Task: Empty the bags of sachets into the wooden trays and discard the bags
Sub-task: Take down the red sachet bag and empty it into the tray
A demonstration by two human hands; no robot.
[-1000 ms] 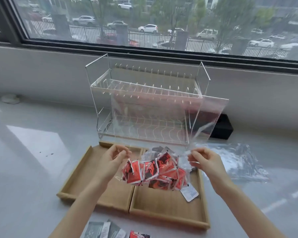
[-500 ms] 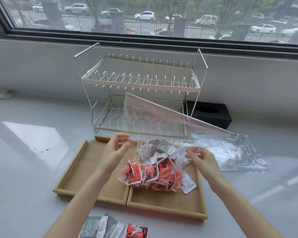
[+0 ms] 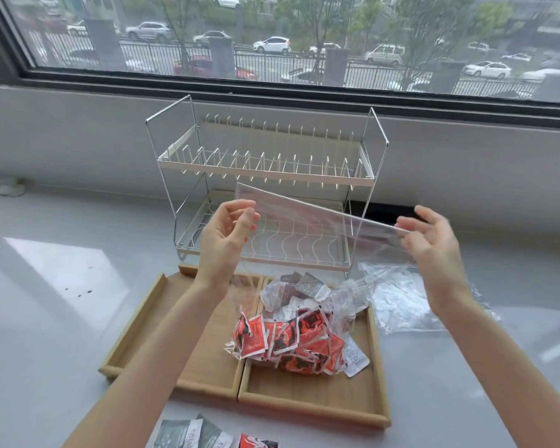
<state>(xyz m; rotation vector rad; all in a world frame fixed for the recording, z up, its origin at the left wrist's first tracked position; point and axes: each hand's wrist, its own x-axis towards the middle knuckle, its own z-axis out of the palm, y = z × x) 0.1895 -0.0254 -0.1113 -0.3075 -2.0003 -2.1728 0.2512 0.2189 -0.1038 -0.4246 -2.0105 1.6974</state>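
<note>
Both hands have risen to mid-frame: left hand (image 3: 225,236) and right hand (image 3: 429,242) pinch the clear bag (image 3: 304,218) taut; red sachets (image 3: 288,342) now spill over the right wooden tray (image 3: 311,400), emptying nearly done.

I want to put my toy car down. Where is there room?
The left tray is bare, and so is the table left of it. The right tray is crowded with sachets; only its near strip is free. Bags cover the right side.
</note>
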